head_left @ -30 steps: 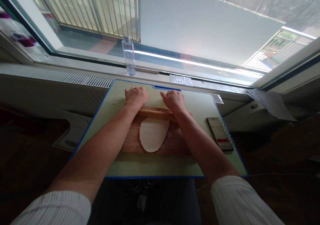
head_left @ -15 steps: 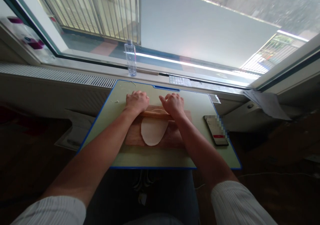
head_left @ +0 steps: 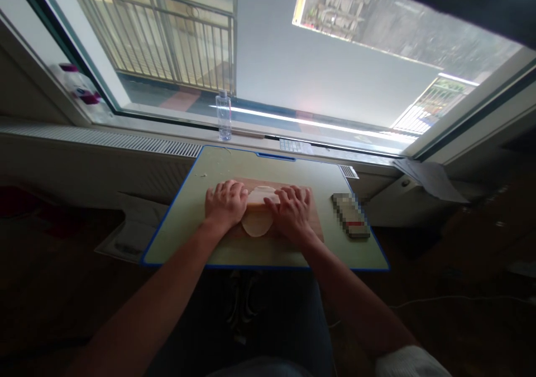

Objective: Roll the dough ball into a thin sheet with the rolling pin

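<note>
A flat, roundish sheet of dough [head_left: 257, 225] lies on a wooden board [head_left: 317, 227]. Across it runs a rolling pin [head_left: 256, 208], with dough showing both in front of it and behind. My left hand [head_left: 226, 201] is curled over the pin's left end. Over the right end lies my right hand [head_left: 292, 206], its thumb reaching inward along the pin. Both palms face down and cover the ends of the pin.
The board rests on a pale green table [head_left: 234, 257] with a blue edge. To the right lies a phone [head_left: 350, 216]. Behind, a clear bottle [head_left: 224, 119] and a keyboard-like white item [head_left: 294, 146] are on the windowsill. Papers [head_left: 425, 179] hang at the right.
Both hands have drawn the rolling pin toward me, from the far part of the dough to its middle. More dough shows behind the pin. The camera view has tilted up slightly.
</note>
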Action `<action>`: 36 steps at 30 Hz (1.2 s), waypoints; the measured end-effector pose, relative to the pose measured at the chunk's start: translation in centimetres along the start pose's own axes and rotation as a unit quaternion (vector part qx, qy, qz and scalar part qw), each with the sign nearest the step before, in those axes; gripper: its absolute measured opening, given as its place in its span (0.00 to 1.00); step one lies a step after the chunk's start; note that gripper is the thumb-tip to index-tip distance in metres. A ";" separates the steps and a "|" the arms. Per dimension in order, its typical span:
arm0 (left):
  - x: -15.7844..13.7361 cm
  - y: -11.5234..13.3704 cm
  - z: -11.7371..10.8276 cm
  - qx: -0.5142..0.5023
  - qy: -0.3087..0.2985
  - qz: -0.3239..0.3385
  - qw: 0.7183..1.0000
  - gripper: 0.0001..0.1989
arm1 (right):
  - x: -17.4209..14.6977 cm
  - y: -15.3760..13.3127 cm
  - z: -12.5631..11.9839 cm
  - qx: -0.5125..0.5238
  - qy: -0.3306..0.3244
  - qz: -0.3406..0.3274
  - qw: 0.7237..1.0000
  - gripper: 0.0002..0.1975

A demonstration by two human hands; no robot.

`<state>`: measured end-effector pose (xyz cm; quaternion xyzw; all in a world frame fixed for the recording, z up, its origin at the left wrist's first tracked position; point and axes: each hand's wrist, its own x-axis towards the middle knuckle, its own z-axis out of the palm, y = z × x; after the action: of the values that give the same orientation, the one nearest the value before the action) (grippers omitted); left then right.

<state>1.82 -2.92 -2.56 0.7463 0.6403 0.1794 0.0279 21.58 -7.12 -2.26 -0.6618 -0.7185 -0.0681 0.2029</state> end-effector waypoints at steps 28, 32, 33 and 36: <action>-1.6 -0.3 -0.3 -0.063 -0.029 0.108 0.992 0.25 | -1.9 3.8 -1.4 0.030 -0.067 0.020 0.997 0.25; -0.4 0.1 0.7 0.002 -0.030 0.091 0.995 0.28 | -1.3 3.3 -0.5 0.000 -0.066 0.049 0.997 0.28; -0.1 0.2 0.9 0.012 -0.027 0.089 0.996 0.28 | -1.0 3.3 -0.3 -0.005 -0.060 0.052 0.997 0.29; 1.0 0.5 1.0 0.025 -0.019 0.080 0.996 0.29 | -0.2 3.3 0.1 -0.020 -0.046 0.056 0.997 0.30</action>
<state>2.71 -1.89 -3.18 0.7988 0.5824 0.1506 0.0075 24.80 -6.86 -3.02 -0.7071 -0.6876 -0.0410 0.1598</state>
